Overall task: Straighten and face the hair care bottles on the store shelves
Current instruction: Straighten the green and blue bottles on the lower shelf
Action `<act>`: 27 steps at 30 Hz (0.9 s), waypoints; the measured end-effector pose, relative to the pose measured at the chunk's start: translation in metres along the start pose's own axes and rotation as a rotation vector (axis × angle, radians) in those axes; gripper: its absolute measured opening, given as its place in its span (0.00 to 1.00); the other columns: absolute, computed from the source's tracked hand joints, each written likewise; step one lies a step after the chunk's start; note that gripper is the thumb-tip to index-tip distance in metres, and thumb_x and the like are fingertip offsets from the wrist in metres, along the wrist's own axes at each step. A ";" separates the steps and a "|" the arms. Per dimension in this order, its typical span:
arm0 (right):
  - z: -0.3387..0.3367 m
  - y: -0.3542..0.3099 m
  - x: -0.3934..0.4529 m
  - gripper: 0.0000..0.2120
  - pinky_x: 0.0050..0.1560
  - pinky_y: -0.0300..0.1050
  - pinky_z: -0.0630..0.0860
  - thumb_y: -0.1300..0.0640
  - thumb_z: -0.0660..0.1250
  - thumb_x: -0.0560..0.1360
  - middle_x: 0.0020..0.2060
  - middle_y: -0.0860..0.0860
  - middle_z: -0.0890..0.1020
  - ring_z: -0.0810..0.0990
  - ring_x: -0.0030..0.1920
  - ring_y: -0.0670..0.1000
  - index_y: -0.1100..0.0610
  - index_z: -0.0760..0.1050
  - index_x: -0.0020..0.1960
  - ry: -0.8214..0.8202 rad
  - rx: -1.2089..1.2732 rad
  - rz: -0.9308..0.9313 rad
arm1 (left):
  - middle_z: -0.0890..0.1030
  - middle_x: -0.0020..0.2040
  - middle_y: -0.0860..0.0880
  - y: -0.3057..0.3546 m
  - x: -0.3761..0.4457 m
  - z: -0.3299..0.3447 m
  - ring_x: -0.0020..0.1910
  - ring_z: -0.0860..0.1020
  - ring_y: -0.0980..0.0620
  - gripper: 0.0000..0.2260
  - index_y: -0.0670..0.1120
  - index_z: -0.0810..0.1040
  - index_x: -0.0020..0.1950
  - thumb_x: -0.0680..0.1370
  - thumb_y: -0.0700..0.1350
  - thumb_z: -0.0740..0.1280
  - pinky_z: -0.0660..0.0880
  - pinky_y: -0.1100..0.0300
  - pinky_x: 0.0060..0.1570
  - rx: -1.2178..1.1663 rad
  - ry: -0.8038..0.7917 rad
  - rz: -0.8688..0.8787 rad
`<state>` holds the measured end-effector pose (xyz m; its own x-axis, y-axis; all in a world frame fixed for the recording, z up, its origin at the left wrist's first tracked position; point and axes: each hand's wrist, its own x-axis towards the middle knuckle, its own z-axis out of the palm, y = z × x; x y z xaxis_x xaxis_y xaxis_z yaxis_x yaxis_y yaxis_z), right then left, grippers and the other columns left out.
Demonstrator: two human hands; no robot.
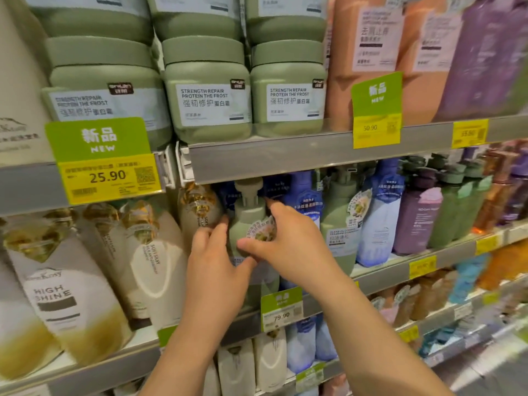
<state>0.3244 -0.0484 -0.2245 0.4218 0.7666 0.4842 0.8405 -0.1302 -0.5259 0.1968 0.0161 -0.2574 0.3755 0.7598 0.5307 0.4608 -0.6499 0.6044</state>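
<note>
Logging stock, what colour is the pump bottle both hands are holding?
Pale sage green pump bottle, seen in the head view, with a round floral sticker on it.

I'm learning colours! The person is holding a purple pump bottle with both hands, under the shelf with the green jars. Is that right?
Not quite: the pump bottle is green, not purple. The head view shows the left hand and right hand both holding it, under the shelf with the green jars.

Retail shop aisle: tiered grey metal shelves [285,155] stocked with hair care bottles [380,218], yellow price tags [110,178], green "NEW" labels [98,138].
</note>
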 end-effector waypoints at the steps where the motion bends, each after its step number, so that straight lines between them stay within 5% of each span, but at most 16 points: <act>1: -0.002 -0.001 -0.001 0.31 0.35 0.37 0.64 0.36 0.75 0.66 0.47 0.45 0.76 0.74 0.46 0.48 0.51 0.73 0.62 -0.007 -0.014 -0.013 | 0.70 0.55 0.51 -0.001 -0.001 -0.001 0.50 0.71 0.60 0.31 0.49 0.72 0.70 0.68 0.46 0.76 0.67 0.69 0.47 -0.028 -0.002 0.014; 4: -0.007 -0.001 -0.008 0.30 0.38 0.36 0.70 0.36 0.76 0.65 0.48 0.43 0.77 0.76 0.45 0.45 0.47 0.71 0.60 -0.069 0.034 -0.017 | 0.72 0.56 0.55 -0.005 -0.004 -0.004 0.48 0.69 0.66 0.30 0.54 0.71 0.68 0.67 0.47 0.75 0.68 0.72 0.48 -0.103 -0.023 0.043; 8: -0.008 -0.005 -0.020 0.34 0.49 0.43 0.78 0.40 0.79 0.64 0.54 0.41 0.82 0.81 0.52 0.43 0.39 0.67 0.65 -0.119 0.189 0.029 | 0.76 0.64 0.53 -0.007 -0.009 -0.009 0.60 0.75 0.54 0.33 0.54 0.68 0.73 0.69 0.43 0.73 0.76 0.53 0.59 -0.148 -0.048 0.046; 15: -0.009 -0.006 -0.047 0.36 0.58 0.52 0.80 0.47 0.84 0.58 0.57 0.41 0.82 0.81 0.56 0.43 0.38 0.75 0.63 -0.055 0.411 0.050 | 0.75 0.66 0.49 -0.006 -0.038 -0.019 0.64 0.70 0.53 0.36 0.47 0.68 0.74 0.67 0.37 0.74 0.60 0.71 0.60 -0.076 -0.039 0.193; 27: -0.077 0.023 -0.082 0.32 0.54 0.51 0.83 0.57 0.85 0.61 0.55 0.49 0.86 0.86 0.54 0.51 0.44 0.79 0.61 0.031 0.674 0.028 | 0.77 0.64 0.54 0.055 -0.056 -0.014 0.59 0.75 0.55 0.31 0.53 0.69 0.73 0.69 0.52 0.68 0.73 0.61 0.54 -0.164 0.007 0.391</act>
<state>0.3354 -0.1626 -0.2227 0.4583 0.7488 0.4788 0.4374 0.2790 -0.8549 0.1895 -0.0622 -0.2453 0.4906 0.4560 0.7426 0.1503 -0.8837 0.4433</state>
